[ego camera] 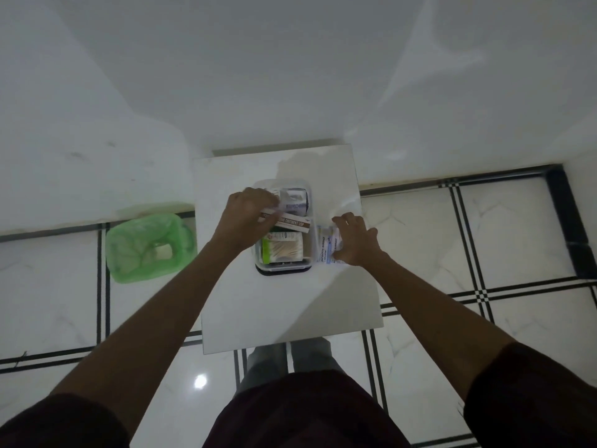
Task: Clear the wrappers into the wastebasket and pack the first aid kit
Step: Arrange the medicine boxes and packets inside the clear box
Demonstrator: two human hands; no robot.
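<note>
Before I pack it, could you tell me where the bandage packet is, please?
On the table, right of the kit, under the right hand: bandage packet.

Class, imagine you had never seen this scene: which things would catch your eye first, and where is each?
First, the two hands at the middle of the white table: the left hand reaches into the clear first aid kit box, over the ointment carton, while the right hand presses on bandage packets beside the box. Next, the green-lined wastebasket stands on the floor to the table's left.
</note>
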